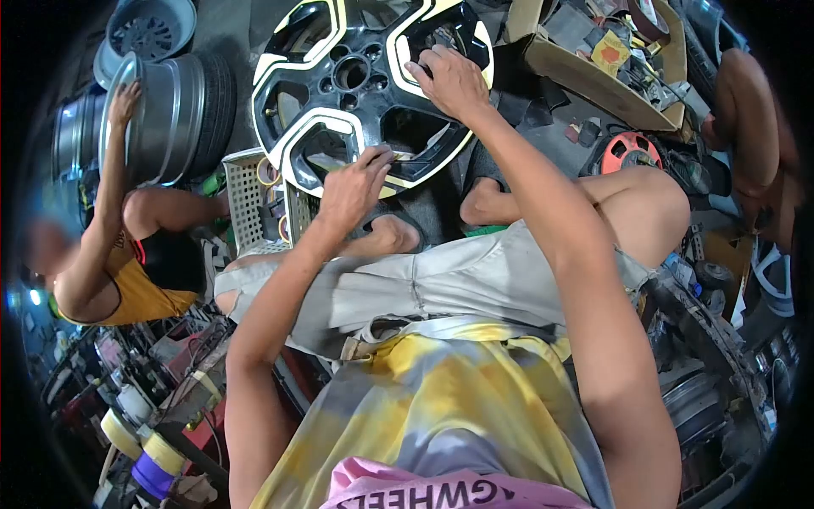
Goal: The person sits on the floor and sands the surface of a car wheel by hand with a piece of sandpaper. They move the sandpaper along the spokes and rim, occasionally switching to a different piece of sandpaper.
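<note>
A black alloy wheel (352,75) leans in front of my knees, with pale yellow masking tape (326,123) along several spokes and parts of its lip. My left hand (354,188) is at the lower spoke, fingers bent and pressed together near the taped edge. What those fingertips pinch is too small to make out. Over on the right side, my right hand (455,81) curls over a taped spoke, its thumb against the yellow face. The wheel's centre bore and bolt holes face me between the two hands.
A cardboard box (593,81) of sandpaper and scraps stands at upper right. Beside my left knee is a white plastic basket (246,199) holding tape rolls. Another person (127,254) at left touches a silver wheel (165,119). A red disc-shaped part (632,153) lies near my right knee.
</note>
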The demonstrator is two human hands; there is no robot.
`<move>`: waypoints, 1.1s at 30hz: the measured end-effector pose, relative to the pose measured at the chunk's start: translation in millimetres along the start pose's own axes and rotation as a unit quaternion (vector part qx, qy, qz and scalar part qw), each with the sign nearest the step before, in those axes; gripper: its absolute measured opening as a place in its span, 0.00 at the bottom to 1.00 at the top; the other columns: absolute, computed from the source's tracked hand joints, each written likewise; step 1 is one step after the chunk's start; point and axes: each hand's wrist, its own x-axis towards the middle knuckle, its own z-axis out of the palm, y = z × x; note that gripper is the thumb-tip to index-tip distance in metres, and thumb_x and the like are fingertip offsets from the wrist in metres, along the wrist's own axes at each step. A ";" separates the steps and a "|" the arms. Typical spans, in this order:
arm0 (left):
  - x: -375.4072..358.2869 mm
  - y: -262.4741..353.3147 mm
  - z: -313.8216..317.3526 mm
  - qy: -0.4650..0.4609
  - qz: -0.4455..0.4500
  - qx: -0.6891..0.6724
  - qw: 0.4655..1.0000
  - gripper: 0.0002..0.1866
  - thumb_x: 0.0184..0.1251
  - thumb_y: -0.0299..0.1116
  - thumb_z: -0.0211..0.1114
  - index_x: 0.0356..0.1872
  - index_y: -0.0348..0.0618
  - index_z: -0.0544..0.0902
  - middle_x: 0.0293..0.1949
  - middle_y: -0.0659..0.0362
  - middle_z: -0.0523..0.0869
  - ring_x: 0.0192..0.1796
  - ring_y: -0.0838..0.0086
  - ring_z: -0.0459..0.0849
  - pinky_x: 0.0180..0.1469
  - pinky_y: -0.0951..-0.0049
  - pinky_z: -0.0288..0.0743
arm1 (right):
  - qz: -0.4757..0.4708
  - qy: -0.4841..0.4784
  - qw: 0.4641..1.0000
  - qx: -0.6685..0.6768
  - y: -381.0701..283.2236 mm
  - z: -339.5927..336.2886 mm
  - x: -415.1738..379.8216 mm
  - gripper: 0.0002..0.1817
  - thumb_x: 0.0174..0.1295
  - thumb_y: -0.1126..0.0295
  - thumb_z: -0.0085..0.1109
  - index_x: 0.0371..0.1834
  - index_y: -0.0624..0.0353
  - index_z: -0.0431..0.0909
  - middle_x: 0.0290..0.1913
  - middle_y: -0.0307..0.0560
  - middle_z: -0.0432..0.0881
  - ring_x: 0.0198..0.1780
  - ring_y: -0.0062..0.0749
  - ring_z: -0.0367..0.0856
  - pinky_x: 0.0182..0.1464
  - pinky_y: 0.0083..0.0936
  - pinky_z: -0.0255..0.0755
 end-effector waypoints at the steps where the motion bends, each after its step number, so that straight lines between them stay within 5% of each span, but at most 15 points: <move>1: -1.0 10.7 6.1 -0.005 -0.030 0.016 0.999 0.16 0.79 0.34 0.59 0.60 0.39 0.84 0.56 0.56 0.84 0.39 0.52 0.90 0.39 0.55 0.85 | 0.004 -0.005 1.000 -0.003 -0.6 -0.7 -1.0 0.18 0.72 0.53 0.61 0.39 0.58 0.85 0.41 0.51 0.84 0.50 0.49 0.86 0.53 0.45 0.81; 5: -23.4 49.2 17.9 -0.007 -0.057 -0.037 0.998 0.19 0.79 0.35 0.60 0.66 0.43 0.80 0.61 0.54 0.81 0.41 0.50 0.90 0.42 0.53 0.85 | -0.003 0.002 1.000 -0.013 2.1 -2.8 2.2 0.18 0.72 0.53 0.61 0.39 0.58 0.85 0.41 0.50 0.84 0.49 0.49 0.86 0.53 0.45 0.80; 8: -31.2 12.4 13.0 -0.027 -0.062 0.006 0.998 0.21 0.78 0.35 0.60 0.68 0.46 0.79 0.64 0.55 0.81 0.39 0.52 0.90 0.39 0.55 0.86 | -0.009 -0.002 1.000 -0.001 -3.1 2.5 2.6 0.18 0.72 0.53 0.61 0.39 0.58 0.85 0.41 0.50 0.85 0.49 0.49 0.86 0.54 0.44 0.80; 9: -19.4 1.2 15.1 0.070 -0.013 -0.015 0.997 0.20 0.78 0.34 0.60 0.68 0.45 0.80 0.65 0.56 0.81 0.37 0.53 0.90 0.37 0.57 0.86 | -0.008 -0.008 1.000 -0.007 -2.3 2.0 2.3 0.17 0.72 0.54 0.61 0.39 0.58 0.85 0.42 0.50 0.85 0.50 0.48 0.86 0.54 0.44 0.80; 14: -35.5 18.4 11.8 0.009 -0.026 0.029 0.999 0.21 0.75 0.33 0.63 0.66 0.45 0.82 0.64 0.58 0.82 0.39 0.56 0.92 0.39 0.59 0.87 | 0.002 -0.001 1.000 -0.010 -1.7 -3.6 0.8 0.17 0.72 0.54 0.62 0.39 0.58 0.84 0.42 0.51 0.84 0.50 0.48 0.86 0.54 0.43 0.80; 18: -34.1 19.9 10.4 0.031 -0.007 0.069 0.997 0.21 0.73 0.32 0.63 0.65 0.45 0.83 0.64 0.58 0.80 0.45 0.61 0.87 0.46 0.61 0.83 | -0.003 -0.013 1.000 -0.017 -1.0 0.5 -1.7 0.16 0.72 0.55 0.62 0.38 0.58 0.84 0.42 0.51 0.84 0.48 0.49 0.86 0.53 0.43 0.81; 21: -27.0 46.9 24.0 0.074 -0.028 0.105 0.991 0.20 0.72 0.34 0.64 0.62 0.42 0.83 0.54 0.58 0.81 0.52 0.59 0.76 0.52 0.58 0.70 | -0.021 0.004 1.000 -0.014 -0.6 1.5 0.2 0.16 0.71 0.55 0.63 0.37 0.58 0.84 0.41 0.51 0.84 0.48 0.50 0.86 0.52 0.43 0.81; 28: 2.6 47.9 32.3 0.076 0.029 0.059 0.995 0.22 0.72 0.37 0.67 0.66 0.49 0.83 0.64 0.63 0.79 0.55 0.61 0.76 0.63 0.53 0.69 | -0.029 -0.002 0.999 -0.031 1.6 1.4 -1.0 0.15 0.71 0.55 0.63 0.39 0.57 0.83 0.41 0.50 0.84 0.48 0.50 0.86 0.52 0.44 0.81; 31: -27.5 15.7 11.1 -0.012 0.091 0.083 0.992 0.23 0.74 0.38 0.65 0.68 0.54 0.82 0.69 0.63 0.76 0.63 0.60 0.74 0.78 0.46 0.58 | -0.029 -0.001 0.999 -0.017 0.7 -3.0 -3.4 0.17 0.72 0.53 0.62 0.39 0.58 0.84 0.42 0.52 0.85 0.49 0.51 0.86 0.53 0.44 0.80; 33: -21.9 14.1 6.4 0.003 0.112 0.098 0.989 0.22 0.72 0.39 0.66 0.66 0.55 0.83 0.67 0.63 0.76 0.66 0.61 0.73 0.79 0.45 0.59 | -0.012 -0.011 1.000 -0.021 -2.8 -0.3 0.5 0.18 0.72 0.53 0.62 0.39 0.58 0.84 0.42 0.52 0.85 0.49 0.51 0.86 0.53 0.44 0.80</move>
